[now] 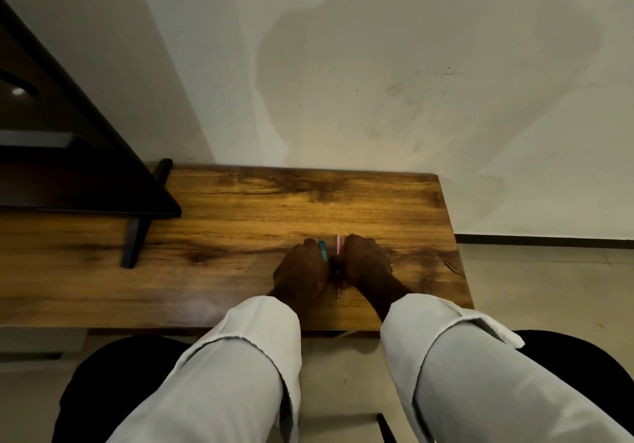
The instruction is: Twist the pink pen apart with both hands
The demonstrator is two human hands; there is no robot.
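Both hands rest close together on a wooden desk (240, 209), palms down with fingers curled. My left hand (302, 271) grips a teal pen (323, 249), whose end sticks out past the knuckles. My right hand (365, 264) grips a pink pen (338, 244); its far end points away from me. A dark red pen tip (338, 288) shows between the wrists, pointing towards me. The hands hide the pens' middles. White sleeves cover both forearms.
A dark shelf unit (85, 168) on black legs stands on the desk's left part. A stained white wall (377, 82) rises behind the desk. The desk's right edge (459, 254) drops to a tiled floor. My dark-clothed knees sit below the front edge.
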